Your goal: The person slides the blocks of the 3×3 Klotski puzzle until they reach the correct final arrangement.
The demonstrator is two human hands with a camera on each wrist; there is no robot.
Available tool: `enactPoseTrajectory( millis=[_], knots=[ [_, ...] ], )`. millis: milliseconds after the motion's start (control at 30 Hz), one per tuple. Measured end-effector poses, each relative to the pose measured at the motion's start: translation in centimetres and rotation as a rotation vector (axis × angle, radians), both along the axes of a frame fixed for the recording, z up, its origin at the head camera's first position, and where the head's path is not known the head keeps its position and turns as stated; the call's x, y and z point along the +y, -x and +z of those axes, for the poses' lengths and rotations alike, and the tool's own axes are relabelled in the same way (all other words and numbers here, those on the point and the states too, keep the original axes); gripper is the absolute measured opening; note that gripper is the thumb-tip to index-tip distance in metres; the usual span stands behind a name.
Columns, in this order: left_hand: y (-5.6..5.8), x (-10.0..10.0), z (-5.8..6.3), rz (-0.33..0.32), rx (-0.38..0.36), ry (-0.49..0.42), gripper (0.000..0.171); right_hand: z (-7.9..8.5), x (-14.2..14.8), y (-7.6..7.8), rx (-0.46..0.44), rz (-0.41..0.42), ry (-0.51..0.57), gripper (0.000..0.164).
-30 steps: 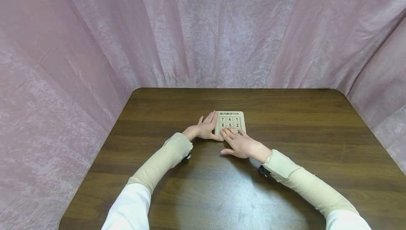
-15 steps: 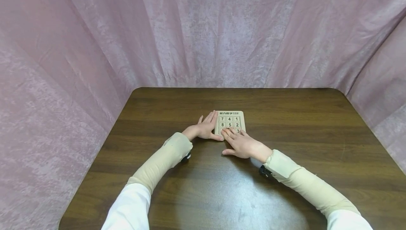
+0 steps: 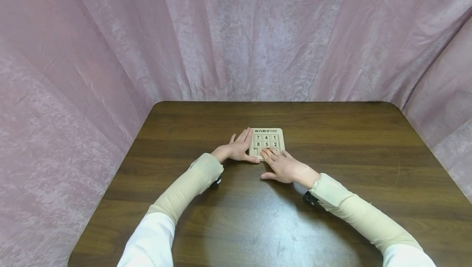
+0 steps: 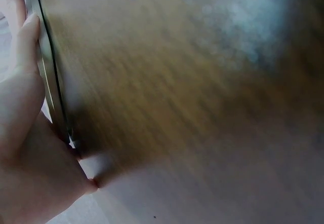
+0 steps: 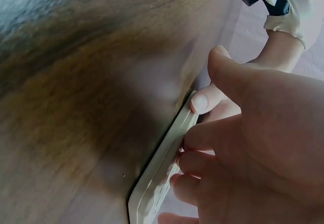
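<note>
Mid-frame, the board (image 3: 281, 141) has row 741 (image 3: 266, 137) and row 852 (image 3: 266, 144) seemingly set; left hand (image 3: 237, 150), fingers mostly together, touches it; right hand (image 3: 284, 168), fingers slightly apart, obscures the last row (image 3: 259, 151).

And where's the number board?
Head view: the number board lies near picture centre on the table, left hand at its left edge, right hand over its bottom row.

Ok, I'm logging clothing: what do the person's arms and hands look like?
Both hands are bare. White sleeves meet pale cream forearm covers, each with a small black device at its hand end. The left cover bears a faint dark marking, too small to read.
</note>
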State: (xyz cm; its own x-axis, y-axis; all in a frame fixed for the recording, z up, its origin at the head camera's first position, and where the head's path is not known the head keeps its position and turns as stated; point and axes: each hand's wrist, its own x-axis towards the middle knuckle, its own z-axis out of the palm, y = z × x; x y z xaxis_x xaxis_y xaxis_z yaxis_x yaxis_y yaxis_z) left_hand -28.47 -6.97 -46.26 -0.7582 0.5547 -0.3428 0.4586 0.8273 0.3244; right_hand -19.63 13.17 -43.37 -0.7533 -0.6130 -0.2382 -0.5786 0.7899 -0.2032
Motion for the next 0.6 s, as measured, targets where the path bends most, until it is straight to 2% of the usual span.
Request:
enactPoseTrajectory(
  millis=[600],
  knots=[
    [0.02,-0.06,-0.02,-0.002,-0.011,-0.018,0.12,0.12,0.89,-0.2,0.009,-0.011,-0.023,0.081]
  ],
)
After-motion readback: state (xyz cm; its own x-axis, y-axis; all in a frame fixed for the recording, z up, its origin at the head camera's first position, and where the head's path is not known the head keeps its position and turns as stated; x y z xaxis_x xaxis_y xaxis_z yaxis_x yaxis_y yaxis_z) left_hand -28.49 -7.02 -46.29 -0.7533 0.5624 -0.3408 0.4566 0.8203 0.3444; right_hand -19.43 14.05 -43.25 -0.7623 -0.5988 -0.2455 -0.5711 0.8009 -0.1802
